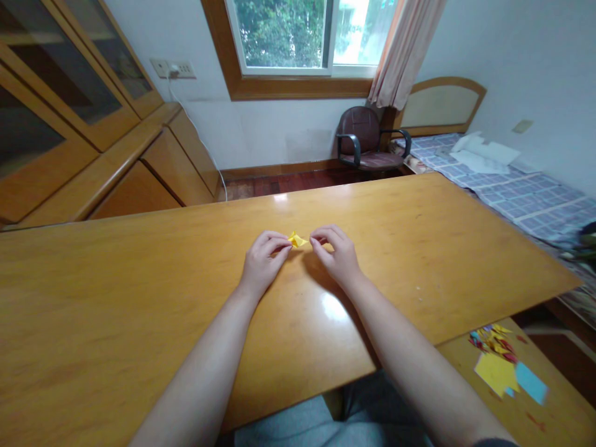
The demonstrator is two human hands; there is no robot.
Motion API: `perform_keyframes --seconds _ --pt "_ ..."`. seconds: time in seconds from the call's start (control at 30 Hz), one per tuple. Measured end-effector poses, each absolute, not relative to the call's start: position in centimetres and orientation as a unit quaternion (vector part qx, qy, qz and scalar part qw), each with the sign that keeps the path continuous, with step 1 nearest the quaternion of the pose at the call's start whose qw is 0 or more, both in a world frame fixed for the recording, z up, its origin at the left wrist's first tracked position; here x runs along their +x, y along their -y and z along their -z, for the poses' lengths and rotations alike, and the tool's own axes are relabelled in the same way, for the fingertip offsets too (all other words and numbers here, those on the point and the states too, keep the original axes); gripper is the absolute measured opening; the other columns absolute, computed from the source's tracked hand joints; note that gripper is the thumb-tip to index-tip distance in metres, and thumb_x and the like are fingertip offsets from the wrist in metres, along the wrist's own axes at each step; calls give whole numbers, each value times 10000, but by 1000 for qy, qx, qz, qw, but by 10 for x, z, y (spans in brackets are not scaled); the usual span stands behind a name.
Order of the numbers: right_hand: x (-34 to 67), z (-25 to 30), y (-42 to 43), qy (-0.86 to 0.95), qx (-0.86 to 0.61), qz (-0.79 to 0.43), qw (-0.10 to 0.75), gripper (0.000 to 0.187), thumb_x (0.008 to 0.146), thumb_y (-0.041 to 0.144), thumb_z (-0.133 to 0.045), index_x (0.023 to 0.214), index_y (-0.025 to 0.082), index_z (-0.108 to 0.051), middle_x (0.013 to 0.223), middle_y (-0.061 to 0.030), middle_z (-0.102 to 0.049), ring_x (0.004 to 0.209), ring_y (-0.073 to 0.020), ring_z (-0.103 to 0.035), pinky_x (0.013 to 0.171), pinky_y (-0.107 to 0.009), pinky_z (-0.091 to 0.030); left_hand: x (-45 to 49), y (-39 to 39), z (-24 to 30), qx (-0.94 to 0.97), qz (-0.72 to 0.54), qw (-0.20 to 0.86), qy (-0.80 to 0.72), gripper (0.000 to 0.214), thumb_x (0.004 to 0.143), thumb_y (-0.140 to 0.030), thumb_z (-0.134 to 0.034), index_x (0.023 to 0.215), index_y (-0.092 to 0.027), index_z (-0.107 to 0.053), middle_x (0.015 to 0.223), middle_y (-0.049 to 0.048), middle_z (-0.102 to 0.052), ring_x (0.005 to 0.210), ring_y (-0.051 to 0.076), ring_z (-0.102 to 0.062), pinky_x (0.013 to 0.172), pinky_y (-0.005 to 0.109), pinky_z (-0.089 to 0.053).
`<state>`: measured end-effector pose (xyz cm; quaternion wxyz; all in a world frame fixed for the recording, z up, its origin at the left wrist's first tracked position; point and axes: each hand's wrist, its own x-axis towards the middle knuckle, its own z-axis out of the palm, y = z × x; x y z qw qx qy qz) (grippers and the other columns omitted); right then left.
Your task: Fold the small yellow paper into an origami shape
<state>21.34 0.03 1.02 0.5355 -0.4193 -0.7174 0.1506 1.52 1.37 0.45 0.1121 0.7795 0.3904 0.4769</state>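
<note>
A small piece of folded yellow paper [297, 240] is held between my two hands, a little above the wooden table [139, 298]. It has pointed ends, and its exact shape is too small to make out. My left hand [266, 257] pinches its left side between thumb and fingers. At the right, my right hand [336, 251] has thumb and index finger closed at the paper's pointed right tip. Both forearms reach in from the front edge.
On a lower surface [554, 416] at the front right lie yellow paper [496, 372], blue paper [532, 383] and a pile of colourful folded pieces [496, 341]. Beyond the table stand an armchair [365, 136] and a bed [526, 192]. A cabinet [116, 167] is at the left.
</note>
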Motion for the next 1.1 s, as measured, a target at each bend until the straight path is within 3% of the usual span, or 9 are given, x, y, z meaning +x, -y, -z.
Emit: perform_keyframes --seconds 0.33,1.1 --pt "202 1 -1 718 -430 -232 496 365 841 344 -667 1159 218 -540 1110 -94 -565 958 -182 -628 809 -335 -576 15 -10 -1 828 -424 77 -359 105 903 -211 -577 939 -212 -676 951 41 -629 892 151 -615 837 291 -530" --pt "201 3 -5 658 -439 -312 526 156 859 239 -572 1002 197 -618 1024 -67 -617 920 -163 -646 814 -315 -563 14 -9 1 844 -412 72 -336 150 916 -200 -556 1010 -224 -670 993 54 -636 925 156 -622 844 302 -533"
